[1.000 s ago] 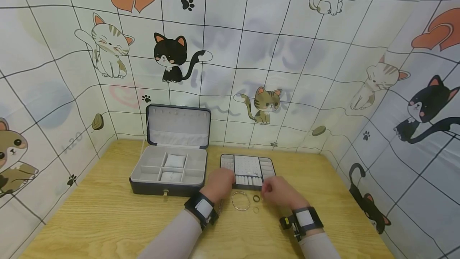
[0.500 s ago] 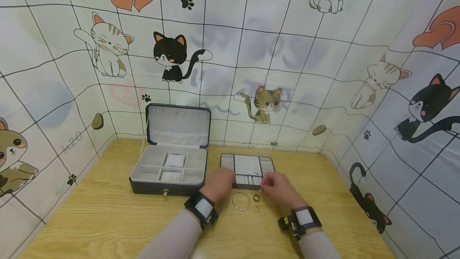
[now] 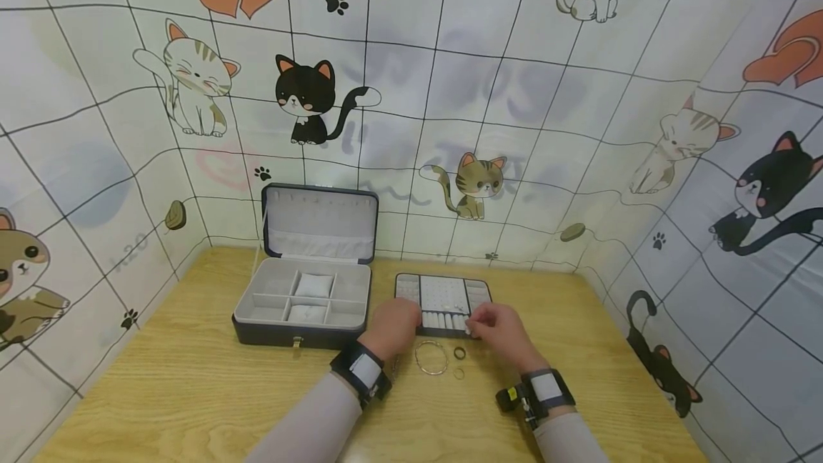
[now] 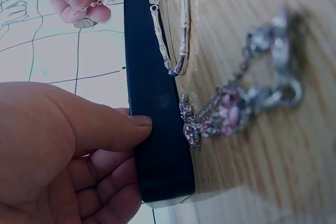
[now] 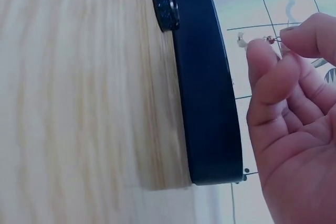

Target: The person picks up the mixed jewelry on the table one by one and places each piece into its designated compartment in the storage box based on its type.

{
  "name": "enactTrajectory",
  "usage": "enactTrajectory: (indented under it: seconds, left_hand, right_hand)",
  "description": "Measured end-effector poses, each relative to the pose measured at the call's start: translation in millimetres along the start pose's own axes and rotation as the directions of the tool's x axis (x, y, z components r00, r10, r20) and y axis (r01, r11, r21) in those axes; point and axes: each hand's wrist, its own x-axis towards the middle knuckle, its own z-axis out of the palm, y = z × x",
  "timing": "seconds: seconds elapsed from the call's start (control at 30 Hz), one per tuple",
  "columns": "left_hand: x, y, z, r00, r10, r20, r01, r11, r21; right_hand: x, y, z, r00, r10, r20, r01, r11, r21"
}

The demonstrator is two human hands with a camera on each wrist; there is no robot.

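Observation:
My left hand (image 3: 393, 326) holds the left front corner of a dark jewelry tray (image 3: 444, 294), its thumb pressed on the front side in the left wrist view. Above the tray's right front part, my right hand (image 3: 504, 334) pinches a small dangling earring (image 5: 270, 39) with a hook and a pale charm between thumb and fingers. White ring rolls fill the tray's front row. In front of it lie a gold bangle (image 4: 185, 24), a dark ring (image 5: 165, 8) and a thin ring (image 3: 459, 379). A silver chain with pink stones (image 4: 230, 111) lies by my left wrist.
An open jewelry box (image 3: 302, 338) with grey compartments and small white cushions (image 3: 315, 286) stands left of the tray, lid raised. A wooden table (image 3: 161, 391) carries everything. A cat-printed curtain (image 3: 398, 77) encloses the back and sides.
My right hand has moved slightly up and left, with the earring coming over the tray's right front edge. My left hand stays on the tray corner.

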Motion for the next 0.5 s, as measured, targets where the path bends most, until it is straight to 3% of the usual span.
enactTrajectory:
  seconds: [0.2,0.5]
  left_hand:
    - [0.7,1.5,-0.4,1.0,0.023,-0.017,-0.023,1.0,-0.007]
    - [0.4,-0.6,-1.2,1.0,0.0,0.001,0.0,1.0,-0.023]
  right_hand:
    - [1.5,5.5,-3.3,0.998,0.063,0.013,-0.064,0.99,0.122]
    - [0.3,9.9,-11.6,0.999,0.046,-0.002,-0.044,0.97,0.241]
